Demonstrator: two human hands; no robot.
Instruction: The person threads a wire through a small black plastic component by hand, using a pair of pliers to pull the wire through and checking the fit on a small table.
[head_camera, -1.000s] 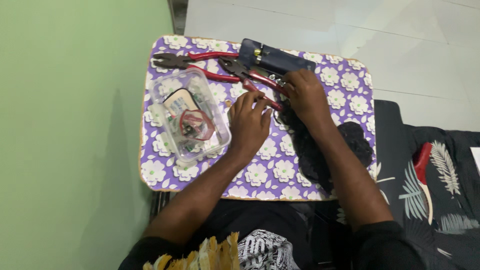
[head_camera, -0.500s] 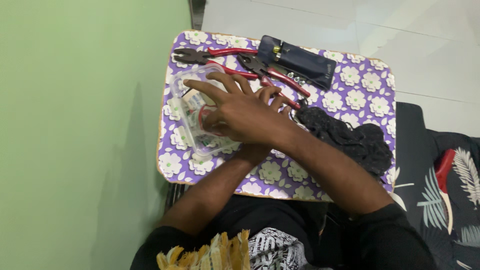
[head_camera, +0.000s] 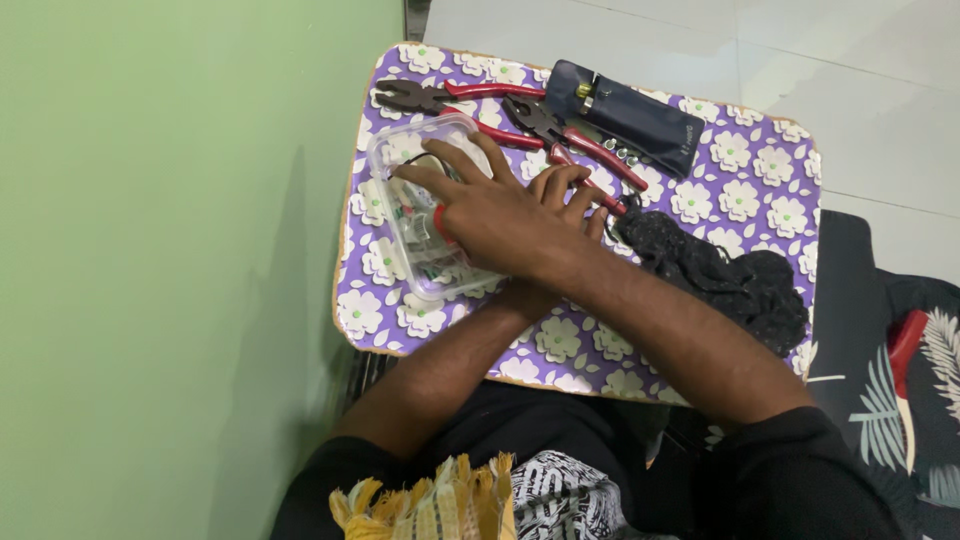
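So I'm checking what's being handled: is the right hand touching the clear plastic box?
Touching. The head view shows the right hand lying over the clear plastic box, its fingers spread flat on top.

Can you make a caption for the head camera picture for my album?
Right hand reaches into a clear box on a flowered board, pliers nearby.

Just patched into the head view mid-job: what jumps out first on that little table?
The right hand lies spread over a clear plastic container of small parts at the left of the purple flowered table, covering most of the left hand. Behind them lie red-handled pliers and a dark blue pouch; a black cloth is heaped at right.
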